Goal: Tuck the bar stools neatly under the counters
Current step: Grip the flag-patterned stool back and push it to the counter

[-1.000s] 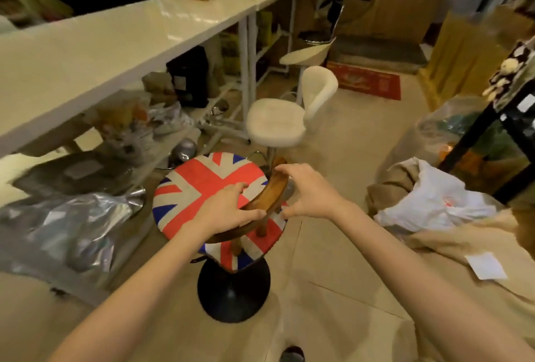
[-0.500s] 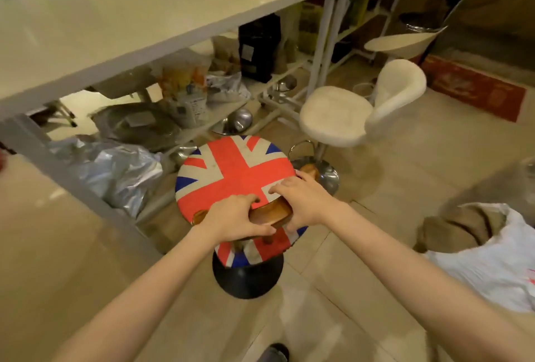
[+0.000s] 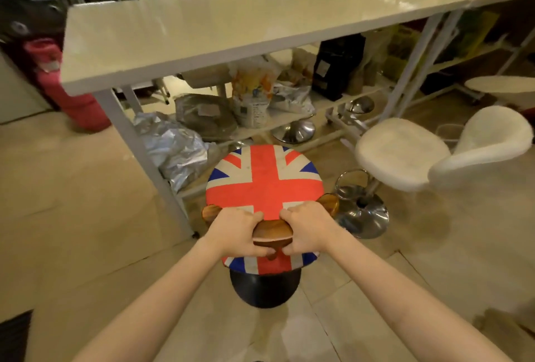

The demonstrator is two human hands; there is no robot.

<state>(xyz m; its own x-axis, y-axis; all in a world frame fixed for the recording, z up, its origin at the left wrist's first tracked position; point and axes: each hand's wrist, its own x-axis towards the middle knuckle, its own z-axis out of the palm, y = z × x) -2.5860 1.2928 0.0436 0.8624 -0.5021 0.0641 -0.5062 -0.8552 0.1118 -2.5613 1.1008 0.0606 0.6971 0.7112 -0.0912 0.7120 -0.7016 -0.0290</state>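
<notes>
We grip the curved wooden backrest of the Union Jack stool with both hands: our left hand wraps its left half, fingers over the top and thumb beneath, and our right hand clamps the right half the same way, the two close together near the middle of the rail. The stool stands on its black round base just short of the white counter, its seat not yet under the top. A steady, level push looks the right course, with the base sliding flat along the tiled floor and the seat aimed into the gap right of the white counter leg. The silver foil bag and the low shelf lie straight ahead and may stop the base early. The white stool waits alongside to our right.
</notes>
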